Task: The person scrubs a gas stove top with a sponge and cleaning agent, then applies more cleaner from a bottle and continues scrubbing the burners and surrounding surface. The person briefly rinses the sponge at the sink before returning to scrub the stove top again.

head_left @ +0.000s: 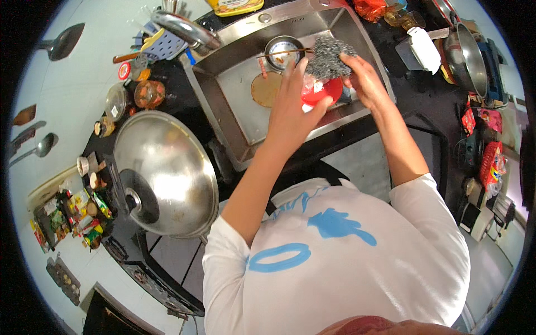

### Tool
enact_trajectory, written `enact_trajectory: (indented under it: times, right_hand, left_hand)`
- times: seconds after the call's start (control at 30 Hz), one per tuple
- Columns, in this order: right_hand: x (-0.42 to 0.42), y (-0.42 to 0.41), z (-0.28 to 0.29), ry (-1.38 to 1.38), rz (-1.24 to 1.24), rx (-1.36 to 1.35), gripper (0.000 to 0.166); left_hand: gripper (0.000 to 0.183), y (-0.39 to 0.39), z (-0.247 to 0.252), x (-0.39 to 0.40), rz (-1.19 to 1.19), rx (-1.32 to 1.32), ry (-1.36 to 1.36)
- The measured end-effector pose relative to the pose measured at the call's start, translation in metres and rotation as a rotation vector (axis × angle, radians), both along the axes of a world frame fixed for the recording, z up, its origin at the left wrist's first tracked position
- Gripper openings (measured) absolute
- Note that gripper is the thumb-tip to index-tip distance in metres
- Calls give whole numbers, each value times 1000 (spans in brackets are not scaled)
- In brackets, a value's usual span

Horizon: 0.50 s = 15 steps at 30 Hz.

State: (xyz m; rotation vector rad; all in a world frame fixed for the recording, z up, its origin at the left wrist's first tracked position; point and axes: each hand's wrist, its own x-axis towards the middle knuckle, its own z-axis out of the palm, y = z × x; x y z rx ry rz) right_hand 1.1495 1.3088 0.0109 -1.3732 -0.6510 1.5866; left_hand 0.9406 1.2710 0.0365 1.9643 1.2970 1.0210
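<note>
Over the right part of the stainless steel sink (234,94), my right hand (366,79) grips a grey mesh scouring cloth (331,54) by its edge. My left hand (291,100) is raised with fingers apart, left of the cloth, and appears to hold nothing. Below the cloth, between my hands, is a red bowl (324,94) with something whitish in it; my left hand partly covers it. Behind my left hand, a small metal bowl (285,42) has chopsticks (276,53) lying across it. A round tan disc (264,88) lies on the sink floor, partly hidden by my left hand.
The faucet (188,31) and a utensil caddy (163,44) stand at the sink's upper left. A large domed metal lid (167,176) sits on the left counter near several jars. Right of the sink are a white container (423,50) and a metal pan (469,58).
</note>
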Motion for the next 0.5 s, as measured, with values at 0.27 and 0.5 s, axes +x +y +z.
enact_trajectory:
  times: [0.27,0.5]
  right_hand:
    - [-35,-19,-16,190,267,-278,21]
    - [-19,12,-93,-6,12,-222,28]
  left_hand:
    - [43,16,-55,-24,-64,-61,198]
    - [36,8,-69,-33,102,-255,163]
